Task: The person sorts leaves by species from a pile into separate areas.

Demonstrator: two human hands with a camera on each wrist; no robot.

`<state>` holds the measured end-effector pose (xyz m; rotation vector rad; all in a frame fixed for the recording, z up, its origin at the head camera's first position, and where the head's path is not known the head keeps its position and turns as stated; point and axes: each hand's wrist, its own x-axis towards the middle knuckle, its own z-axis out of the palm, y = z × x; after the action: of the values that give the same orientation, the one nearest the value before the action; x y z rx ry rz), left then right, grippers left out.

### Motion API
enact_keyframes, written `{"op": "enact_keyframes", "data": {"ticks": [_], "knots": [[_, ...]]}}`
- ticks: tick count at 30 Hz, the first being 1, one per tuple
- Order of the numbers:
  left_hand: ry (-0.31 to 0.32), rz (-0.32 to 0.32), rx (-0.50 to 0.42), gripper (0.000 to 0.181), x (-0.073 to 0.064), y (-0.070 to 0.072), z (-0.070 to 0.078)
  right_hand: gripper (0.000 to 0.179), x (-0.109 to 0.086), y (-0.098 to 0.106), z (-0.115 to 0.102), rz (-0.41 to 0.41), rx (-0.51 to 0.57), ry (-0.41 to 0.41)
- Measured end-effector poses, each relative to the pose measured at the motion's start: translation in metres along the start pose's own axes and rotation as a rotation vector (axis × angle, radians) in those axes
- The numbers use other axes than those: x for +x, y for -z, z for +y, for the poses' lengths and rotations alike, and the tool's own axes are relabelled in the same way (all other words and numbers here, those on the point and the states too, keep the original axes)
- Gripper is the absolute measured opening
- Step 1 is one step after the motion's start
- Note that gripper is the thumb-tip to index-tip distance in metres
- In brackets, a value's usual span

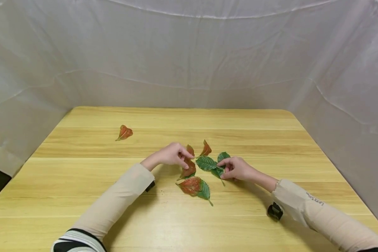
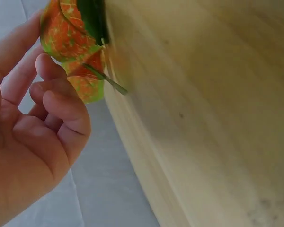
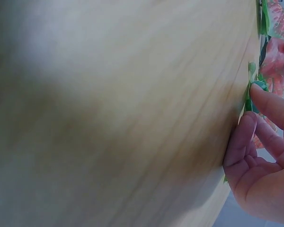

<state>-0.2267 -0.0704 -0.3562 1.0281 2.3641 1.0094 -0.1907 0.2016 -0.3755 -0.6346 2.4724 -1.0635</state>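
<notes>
My left hand [image 1: 174, 154] has its thumb and forefinger on a red leaf [image 1: 188, 168] with a yellow-green edge, at the middle of the table. In the left wrist view its other fingers curl inward beside the leaf's stem [image 2: 106, 79]. To the right, my right hand [image 1: 237, 169] pinches a green leaf [image 1: 206, 163] near its stem end. Two more green leaves [image 1: 223, 157] lie close under and behind those fingers. Nearer me, a red leaf [image 1: 190, 185] overlaps a green leaf [image 1: 204, 190]. Beyond the hands is another red leaf [image 1: 206, 148].
One red leaf [image 1: 125, 132] lies alone toward the back left of the wooden table [image 1: 82, 147]. Grey-white sheeting [image 1: 192, 52] hangs behind the table and at its sides. Small dark specks dot the wood below my left wrist.
</notes>
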Motion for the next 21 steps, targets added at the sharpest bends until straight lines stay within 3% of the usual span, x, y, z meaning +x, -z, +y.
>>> {"op": "enact_keyframes", "data": {"ticks": [8, 11, 16, 21], "knots": [[0.059, -0.057, -0.007, 0.032, 0.0005, 0.0019, -0.0015, 0.038, -0.0001, 0.0005, -0.0013, 0.002, -0.016, -0.004], [0.067, -0.078, 0.012, 0.031, 0.0003, 0.0030, -0.0025, 0.038, 0.0000, 0.0005, -0.0017, 0.003, -0.020, -0.008], [0.132, -0.118, 0.047, 0.031, -0.0009, 0.0035, -0.0032, 0.038, 0.0002, 0.0004, -0.0018, 0.001, -0.016, -0.011], [0.159, -0.122, 0.088, 0.032, 0.0005, 0.0015, -0.0042, 0.038, 0.0002, 0.0003, -0.0020, -0.001, -0.013, -0.014]]}}
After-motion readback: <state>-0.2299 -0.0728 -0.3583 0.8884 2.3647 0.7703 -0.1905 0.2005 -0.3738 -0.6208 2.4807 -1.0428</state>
